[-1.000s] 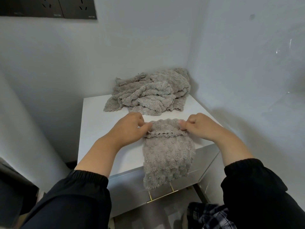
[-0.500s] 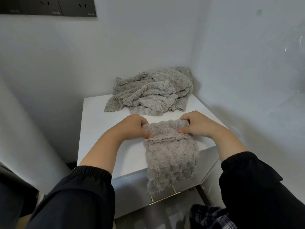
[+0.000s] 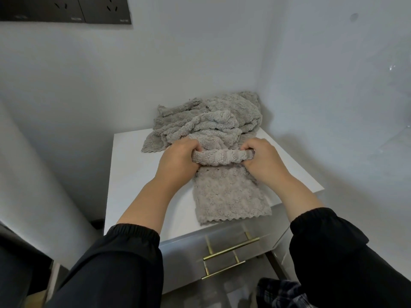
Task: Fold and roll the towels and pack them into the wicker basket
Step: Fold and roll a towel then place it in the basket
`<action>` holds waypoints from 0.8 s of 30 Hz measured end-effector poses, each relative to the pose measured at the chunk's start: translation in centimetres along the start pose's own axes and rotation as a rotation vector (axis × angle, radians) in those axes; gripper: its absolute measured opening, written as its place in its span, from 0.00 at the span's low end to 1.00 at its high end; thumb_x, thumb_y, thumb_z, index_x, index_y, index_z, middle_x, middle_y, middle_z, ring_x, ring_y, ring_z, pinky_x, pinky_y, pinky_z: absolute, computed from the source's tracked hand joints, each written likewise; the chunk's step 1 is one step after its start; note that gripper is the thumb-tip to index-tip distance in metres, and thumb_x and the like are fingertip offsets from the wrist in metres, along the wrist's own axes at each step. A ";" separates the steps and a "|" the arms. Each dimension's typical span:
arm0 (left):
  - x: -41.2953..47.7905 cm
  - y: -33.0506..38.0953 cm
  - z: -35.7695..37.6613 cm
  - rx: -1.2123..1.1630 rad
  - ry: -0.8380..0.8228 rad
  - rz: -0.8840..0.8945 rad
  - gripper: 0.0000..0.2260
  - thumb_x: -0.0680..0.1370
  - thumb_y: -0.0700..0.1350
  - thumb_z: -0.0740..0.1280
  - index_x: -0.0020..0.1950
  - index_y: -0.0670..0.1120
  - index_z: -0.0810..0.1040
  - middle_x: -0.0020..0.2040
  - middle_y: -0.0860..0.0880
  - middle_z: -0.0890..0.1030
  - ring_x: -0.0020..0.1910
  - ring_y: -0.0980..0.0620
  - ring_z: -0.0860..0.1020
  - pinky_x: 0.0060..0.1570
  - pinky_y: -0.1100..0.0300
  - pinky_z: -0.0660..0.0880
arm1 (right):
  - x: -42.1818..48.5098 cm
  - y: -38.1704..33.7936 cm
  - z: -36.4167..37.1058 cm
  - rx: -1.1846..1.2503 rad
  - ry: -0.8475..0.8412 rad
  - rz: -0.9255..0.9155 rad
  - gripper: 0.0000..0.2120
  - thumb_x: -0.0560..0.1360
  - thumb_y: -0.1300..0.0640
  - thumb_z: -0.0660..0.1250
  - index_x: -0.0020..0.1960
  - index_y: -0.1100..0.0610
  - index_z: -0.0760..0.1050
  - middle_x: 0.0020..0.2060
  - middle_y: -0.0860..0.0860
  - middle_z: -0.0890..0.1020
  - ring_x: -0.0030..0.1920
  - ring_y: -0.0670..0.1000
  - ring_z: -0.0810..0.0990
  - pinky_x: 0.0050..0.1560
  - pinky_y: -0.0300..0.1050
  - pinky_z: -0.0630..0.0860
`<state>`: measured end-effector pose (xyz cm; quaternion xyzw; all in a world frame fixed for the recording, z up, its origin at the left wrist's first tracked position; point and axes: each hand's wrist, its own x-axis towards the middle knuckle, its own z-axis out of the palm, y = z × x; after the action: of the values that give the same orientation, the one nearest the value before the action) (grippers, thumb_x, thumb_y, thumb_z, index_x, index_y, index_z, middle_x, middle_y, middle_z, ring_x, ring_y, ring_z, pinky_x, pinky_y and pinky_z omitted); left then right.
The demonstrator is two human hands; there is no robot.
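The white tabletop (image 3: 133, 174) carries a heap of grey towels (image 3: 211, 121) at 12 o'clock. Before it one grey towel (image 3: 229, 196) runs toward 6 o'clock. The left hand (image 3: 178, 161) and right hand (image 3: 264, 161) grip its rolled far end, their fingertips hidden in the cloth.

Taupe-grey plush towel (image 3: 229, 196) — raised shell texture, zigzag hem.
Heap of crumpled towels (image 3: 211, 123) — the same taupe-grey, the same shell pattern, wavy edges.
Flat cabinet top (image 3: 133, 165): plain white.
Glossy drawer front (image 3: 182, 258): pale silver-grey.
Slim bar handles (image 3: 231, 247): brass-gold.
Elastic-cuffed sleeves (image 3: 124, 263): solid black.
Wall socket panel (image 3: 66, 10): dark charcoal.
Checked fabric (image 3: 282, 292), lower edge: black, grey and white plaid.
Walls (image 3: 89, 74): plain off-white.
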<state>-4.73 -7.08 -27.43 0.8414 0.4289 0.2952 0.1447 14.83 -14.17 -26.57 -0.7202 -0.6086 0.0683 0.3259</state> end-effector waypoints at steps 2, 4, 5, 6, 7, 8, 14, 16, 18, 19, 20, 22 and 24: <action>-0.3 -0.1 -0.3 -0.039 -0.048 0.040 0.13 0.69 0.35 0.71 0.42 0.51 0.72 0.43 0.54 0.72 0.44 0.52 0.69 0.41 0.58 0.63 | -0.3 0.1 -0.6 -0.008 -0.057 0.014 0.12 0.70 0.69 0.69 0.51 0.58 0.77 0.41 0.42 0.68 0.49 0.48 0.67 0.41 0.40 0.59; -0.6 -0.1 -0.7 -0.068 -0.105 0.045 0.13 0.69 0.36 0.72 0.42 0.51 0.72 0.43 0.51 0.74 0.45 0.50 0.71 0.43 0.57 0.67 | -0.6 0.2 -1.1 0.005 -0.113 0.017 0.11 0.70 0.67 0.71 0.49 0.55 0.76 0.46 0.46 0.72 0.50 0.49 0.70 0.43 0.41 0.61; -0.8 -0.1 -0.9 -0.075 -0.133 0.044 0.12 0.69 0.38 0.74 0.42 0.50 0.73 0.44 0.50 0.75 0.46 0.49 0.71 0.45 0.56 0.68 | -0.9 0.2 -1.4 0.008 -0.141 0.025 0.12 0.70 0.65 0.72 0.47 0.52 0.75 0.48 0.47 0.73 0.51 0.50 0.71 0.43 0.40 0.62; -0.9 -0.2 -1.1 -0.075 -0.158 0.045 0.11 0.69 0.42 0.75 0.43 0.50 0.74 0.44 0.49 0.76 0.46 0.49 0.72 0.46 0.56 0.69 | -1.1 0.2 -1.7 0.017 -0.168 0.037 0.12 0.69 0.64 0.73 0.47 0.51 0.74 0.50 0.47 0.73 0.52 0.49 0.71 0.44 0.40 0.62; -1.0 -0.2 -1.3 -0.075 -0.178 0.045 0.10 0.69 0.46 0.76 0.43 0.49 0.76 0.44 0.49 0.76 0.46 0.50 0.72 0.47 0.57 0.69 | -1.4 0.1 -1.9 0.026 -0.191 0.046 0.12 0.69 0.61 0.75 0.46 0.51 0.74 0.50 0.47 0.73 0.53 0.48 0.70 0.46 0.39 0.62; -1.1 -0.3 -1.4 -0.079 -0.192 0.039 0.10 0.70 0.51 0.74 0.43 0.48 0.78 0.44 0.50 0.76 0.46 0.52 0.72 0.47 0.57 0.69 | -1.6 0.1 -2.1 0.037 -0.209 0.047 0.12 0.68 0.59 0.76 0.46 0.51 0.75 0.51 0.46 0.74 0.54 0.47 0.70 0.47 0.39 0.62; -1.6 0.2 -1.2 0.018 -0.194 0.010 0.11 0.77 0.54 0.66 0.40 0.49 0.79 0.46 0.49 0.74 0.50 0.52 0.70 0.48 0.57 0.67 | -2.3 0.1 -2.0 0.048 -0.220 0.000 0.09 0.74 0.57 0.70 0.36 0.54 0.76 0.52 0.53 0.78 0.56 0.51 0.75 0.45 0.33 0.62; -1.6 0.4 -1.1 0.016 -0.216 -0.007 0.09 0.75 0.51 0.69 0.37 0.51 0.76 0.49 0.49 0.75 0.53 0.52 0.70 0.51 0.58 0.67 | -2.3 0.1 -1.8 0.028 -0.222 0.011 0.06 0.74 0.62 0.69 0.38 0.58 0.78 0.53 0.55 0.78 0.56 0.52 0.76 0.42 0.26 0.63; -1.7 0.6 -1.1 -0.009 -0.257 -0.038 0.11 0.74 0.48 0.72 0.35 0.52 0.72 0.49 0.49 0.76 0.53 0.50 0.72 0.53 0.55 0.70 | -2.3 0.2 -1.7 0.021 -0.233 0.030 0.06 0.72 0.63 0.70 0.38 0.57 0.77 0.53 0.53 0.77 0.56 0.52 0.75 0.44 0.27 0.64; -1.7 0.7 -1.1 -0.034 -0.277 -0.072 0.11 0.74 0.47 0.72 0.36 0.51 0.72 0.49 0.49 0.77 0.53 0.49 0.74 0.53 0.53 0.72 | -2.3 0.3 -1.5 0.025 -0.240 0.047 0.07 0.72 0.63 0.71 0.38 0.54 0.75 0.53 0.52 0.77 0.55 0.51 0.75 0.46 0.32 0.65; -1.7 0.7 -1.1 -0.062 -0.296 -0.110 0.09 0.74 0.47 0.72 0.40 0.50 0.73 0.50 0.49 0.78 0.52 0.48 0.75 0.52 0.53 0.72 | -2.3 0.4 -1.4 0.030 -0.247 0.071 0.10 0.72 0.62 0.71 0.38 0.52 0.72 0.52 0.52 0.77 0.54 0.52 0.75 0.47 0.38 0.67; -1.6 0.6 -1.1 -0.108 -0.344 -0.171 0.10 0.74 0.47 0.72 0.50 0.48 0.73 0.52 0.48 0.77 0.50 0.48 0.75 0.49 0.54 0.71 | -2.1 0.6 -1.2 0.036 -0.279 0.118 0.11 0.73 0.60 0.71 0.42 0.50 0.69 0.51 0.53 0.77 0.50 0.54 0.76 0.47 0.45 0.70; -1.4 0.5 -1.3 -0.123 -0.396 -0.194 0.17 0.74 0.49 0.72 0.60 0.49 0.72 0.55 0.49 0.74 0.49 0.50 0.74 0.48 0.58 0.70 | -2.0 0.8 -1.0 0.063 -0.332 0.158 0.12 0.74 0.60 0.70 0.51 0.50 0.68 0.54 0.55 0.76 0.49 0.56 0.77 0.50 0.49 0.73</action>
<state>-5.86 -8.54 -26.63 0.8273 0.4523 0.1345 0.3049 15.56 -16.40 -26.82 -0.7341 -0.5930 0.2306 0.2370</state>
